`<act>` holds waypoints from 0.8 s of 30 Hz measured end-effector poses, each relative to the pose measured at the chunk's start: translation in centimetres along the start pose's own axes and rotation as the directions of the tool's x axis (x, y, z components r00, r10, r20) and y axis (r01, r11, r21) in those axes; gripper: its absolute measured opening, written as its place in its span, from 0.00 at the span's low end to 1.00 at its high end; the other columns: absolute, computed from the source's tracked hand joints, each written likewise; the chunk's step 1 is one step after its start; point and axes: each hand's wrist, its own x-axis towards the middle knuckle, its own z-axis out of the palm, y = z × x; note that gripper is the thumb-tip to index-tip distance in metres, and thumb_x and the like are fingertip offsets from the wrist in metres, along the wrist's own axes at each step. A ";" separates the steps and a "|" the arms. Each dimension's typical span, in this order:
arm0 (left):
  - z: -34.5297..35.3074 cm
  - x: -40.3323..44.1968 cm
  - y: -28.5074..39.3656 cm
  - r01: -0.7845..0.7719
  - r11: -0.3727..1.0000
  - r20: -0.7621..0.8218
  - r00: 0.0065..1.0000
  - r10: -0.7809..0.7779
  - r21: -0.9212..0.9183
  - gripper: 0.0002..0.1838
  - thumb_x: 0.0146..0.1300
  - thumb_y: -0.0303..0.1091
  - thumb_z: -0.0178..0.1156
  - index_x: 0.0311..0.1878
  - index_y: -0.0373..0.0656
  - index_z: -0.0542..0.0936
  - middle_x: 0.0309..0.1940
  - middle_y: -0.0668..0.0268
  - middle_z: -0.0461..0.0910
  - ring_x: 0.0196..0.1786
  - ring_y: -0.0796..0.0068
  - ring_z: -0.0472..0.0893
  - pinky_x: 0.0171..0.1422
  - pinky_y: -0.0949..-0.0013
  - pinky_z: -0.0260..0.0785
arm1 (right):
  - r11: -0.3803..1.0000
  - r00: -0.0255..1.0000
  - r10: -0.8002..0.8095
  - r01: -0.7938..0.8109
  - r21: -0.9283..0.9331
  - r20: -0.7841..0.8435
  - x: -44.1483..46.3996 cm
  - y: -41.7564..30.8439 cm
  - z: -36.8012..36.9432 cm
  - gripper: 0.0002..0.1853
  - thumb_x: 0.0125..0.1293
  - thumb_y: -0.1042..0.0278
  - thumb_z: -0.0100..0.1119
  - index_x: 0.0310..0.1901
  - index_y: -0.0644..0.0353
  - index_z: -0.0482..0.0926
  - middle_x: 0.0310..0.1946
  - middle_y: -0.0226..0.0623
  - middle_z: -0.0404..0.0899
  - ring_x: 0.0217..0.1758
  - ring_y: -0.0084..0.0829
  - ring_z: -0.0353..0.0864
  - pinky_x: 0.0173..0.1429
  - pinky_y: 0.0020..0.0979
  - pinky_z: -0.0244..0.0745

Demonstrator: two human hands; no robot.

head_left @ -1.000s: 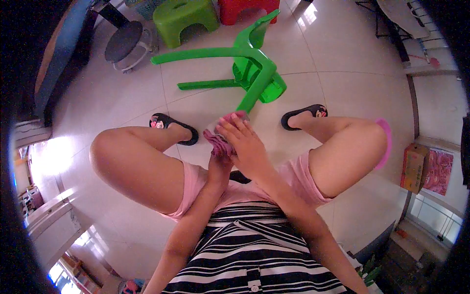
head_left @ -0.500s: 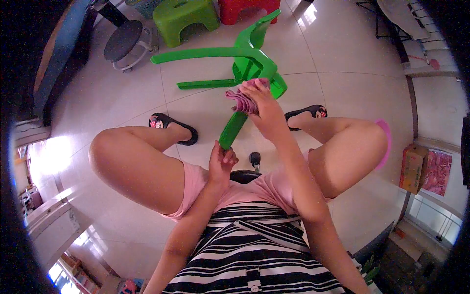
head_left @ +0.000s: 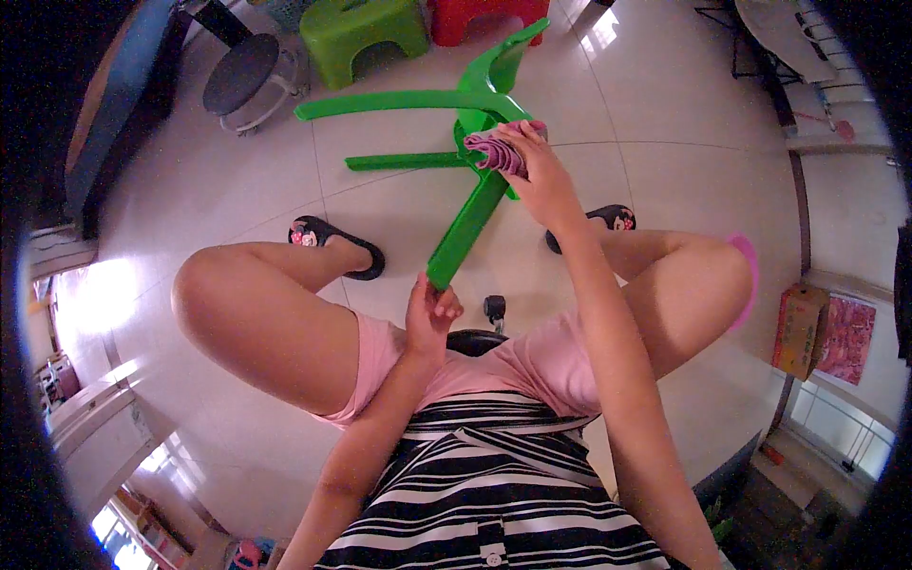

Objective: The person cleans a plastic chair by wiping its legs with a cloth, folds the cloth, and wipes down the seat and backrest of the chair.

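A green plastic chair [head_left: 458, 233] lies tipped over on the floor in front of me, its legs pointing towards me and to the left. The end of its nearest leg is in the fingers of my left hand [head_left: 433, 315]. My right hand [head_left: 543, 182] is closed on a bunched pink cloth [head_left: 496, 155]. That cloth rests against the upper part of the same leg, by the seat, and covers some of it.
Behind the chair stand a green stool [head_left: 366, 33] and a red stool [head_left: 484, 19]. A round dark stool with casters [head_left: 242, 74] is at the upper left. A cardboard box [head_left: 800, 331] sits on the right. My slippered feet flank the chair.
My right hand has slid the cloth up along the leg, away from me, and more of the leg now shows. My left hand stays at the leg's end.
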 end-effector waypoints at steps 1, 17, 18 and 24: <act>0.1 -0.1 0.1 0.003 1.000 -0.015 1.000 -0.003 0.000 0.19 0.70 0.51 0.38 0.36 0.47 0.69 0.12 0.76 0.55 0.20 0.81 0.59 0.32 0.75 0.56 | 1.000 1.000 -0.009 0.009 0.000 -0.003 0.0 0.1 0.1 0.28 0.52 0.71 0.62 0.57 0.54 0.69 0.59 0.40 0.67 0.68 0.43 0.57 0.70 0.39 0.52; -0.3 0.2 0.2 -0.103 0.953 -0.145 0.978 0.149 0.285 0.25 0.68 0.53 0.44 0.16 0.52 0.61 0.11 0.75 0.56 0.17 0.81 0.58 0.25 0.75 0.52 | 0.031 0.736 0.667 -0.185 0.982 0.117 -3.7 0.2 -1.3 0.25 0.65 0.49 0.50 0.57 0.58 0.67 0.55 0.35 0.70 0.60 0.31 0.66 0.65 0.36 0.56; -0.2 0.3 0.2 -0.103 0.951 -0.151 0.977 0.152 0.292 0.25 0.68 0.53 0.44 0.16 0.52 0.60 0.11 0.75 0.56 0.17 0.80 0.58 0.25 0.75 0.52 | -0.013 0.698 0.706 -0.159 0.987 0.122 -4.4 -0.3 -1.2 0.26 0.65 0.49 0.48 0.57 0.59 0.67 0.56 0.36 0.70 0.61 0.32 0.66 0.65 0.38 0.57; -0.4 0.4 0.1 -0.120 0.947 -0.149 0.974 0.170 0.298 0.26 0.67 0.55 0.43 0.16 0.51 0.60 0.11 0.75 0.56 0.17 0.80 0.57 0.25 0.75 0.52 | -0.242 0.578 0.728 -0.286 0.927 0.368 -8.5 -0.2 1.9 0.29 0.64 0.41 0.46 0.58 0.54 0.64 0.51 0.36 0.73 0.50 0.36 0.75 0.53 0.38 0.71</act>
